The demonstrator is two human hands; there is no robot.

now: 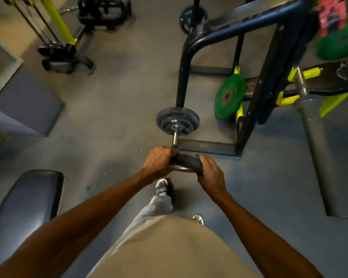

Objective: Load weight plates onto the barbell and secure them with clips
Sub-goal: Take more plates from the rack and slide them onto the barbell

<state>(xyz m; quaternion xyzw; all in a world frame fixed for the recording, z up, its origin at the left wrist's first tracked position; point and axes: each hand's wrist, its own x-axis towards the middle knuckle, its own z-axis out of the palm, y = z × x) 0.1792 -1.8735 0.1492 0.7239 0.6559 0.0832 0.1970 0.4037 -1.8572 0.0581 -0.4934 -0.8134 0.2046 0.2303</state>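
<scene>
Nearest the camera, two bare forearms are reaching forward over a tan shirt and grey trousers, with two pale shoes point(161, 185) standing on the grey gym floor point(113, 109). A padded bench point(26, 205) is sitting low on the left.

Just beyond the shoes, both hands are holding a dark weight plate point(186, 162) by its rim. The left hand point(159, 162) is gripping the left edge with its fingers curled tightly around it, and the right hand point(211, 175) is gripping the right edge, its fingers wrapped over the top. The plate is hanging in the air, tilted, just in front of the near tip of the barbell point(175, 138), which is showing right behind the left hand's knuckles. Whether the plate is touching the bar end is unclear.

Further along, the bar is running away from the person, and a stack of dark plates point(178, 121) is already sitting on it.

Behind that, a dark metal rack point(247, 37) is standing on the floor, with a green plate point(228, 96) leaning against its frame. Far left, a yellow-green machine point(58, 23) is standing, blurred.
</scene>
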